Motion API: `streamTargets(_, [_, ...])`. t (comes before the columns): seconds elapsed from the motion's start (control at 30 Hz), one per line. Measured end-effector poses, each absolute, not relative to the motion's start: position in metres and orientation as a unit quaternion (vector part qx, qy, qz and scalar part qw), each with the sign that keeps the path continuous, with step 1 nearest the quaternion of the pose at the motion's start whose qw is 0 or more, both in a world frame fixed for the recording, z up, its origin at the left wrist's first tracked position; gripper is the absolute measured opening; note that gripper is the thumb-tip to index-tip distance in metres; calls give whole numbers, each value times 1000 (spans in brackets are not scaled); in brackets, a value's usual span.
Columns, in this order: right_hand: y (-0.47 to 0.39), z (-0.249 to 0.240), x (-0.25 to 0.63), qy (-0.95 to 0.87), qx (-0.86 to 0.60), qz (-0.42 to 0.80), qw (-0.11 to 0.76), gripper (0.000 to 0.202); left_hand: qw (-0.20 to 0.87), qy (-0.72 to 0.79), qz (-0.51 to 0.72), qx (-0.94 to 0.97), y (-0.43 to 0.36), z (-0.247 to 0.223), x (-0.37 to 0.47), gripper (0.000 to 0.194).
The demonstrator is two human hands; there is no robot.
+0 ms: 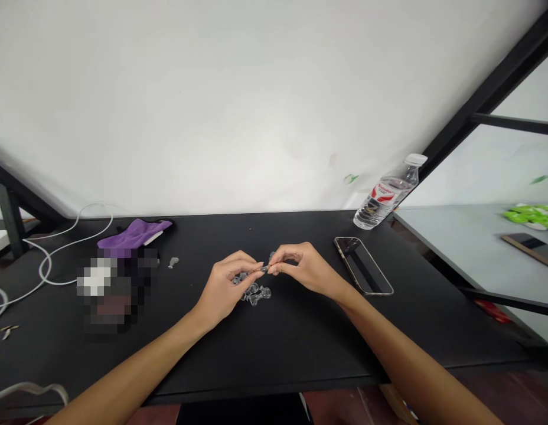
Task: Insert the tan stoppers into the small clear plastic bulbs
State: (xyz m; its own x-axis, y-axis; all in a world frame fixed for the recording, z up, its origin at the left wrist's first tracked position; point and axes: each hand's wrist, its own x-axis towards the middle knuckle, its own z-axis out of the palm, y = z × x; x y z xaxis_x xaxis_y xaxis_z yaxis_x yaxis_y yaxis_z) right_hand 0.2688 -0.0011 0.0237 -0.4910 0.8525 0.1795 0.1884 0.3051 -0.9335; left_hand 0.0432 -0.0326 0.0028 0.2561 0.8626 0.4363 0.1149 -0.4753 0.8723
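Between the fingertips of both hands is a small clear plastic piece [264, 269], held just above the black table. My left hand [225, 282] pinches its left end with thumb and fingers. The right end sits in the pinch of my right hand [303, 267]. Under and in front of the fingers lies a small pile of similar clear plastic pieces [255, 294], knobbed in shape and partly hidden by my left hand. Another clear piece [173, 262] lies alone farther left on the table.
On the right are a smartphone [363, 265] and an upright water bottle [384, 195]. A purple cloth item [134, 234], a blurred-out patch and a looping white cable [46, 260] take up the left. The black table [265, 360] backs onto a white wall.
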Motion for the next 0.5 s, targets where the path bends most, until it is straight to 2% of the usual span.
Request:
streamTargets(0.17, [-1,23,268,-725,-348,478,353,17,364,356,494,705,-31,3,44,10])
streamTargets(0.3, [1,29,271,-755,-360,422,350,19,399,371,492,679,-27,5,42,23])
streamTargets(0.5, [9,34,286,-792,-405,317,328,17,256,392,409,783,-20,7,29,10])
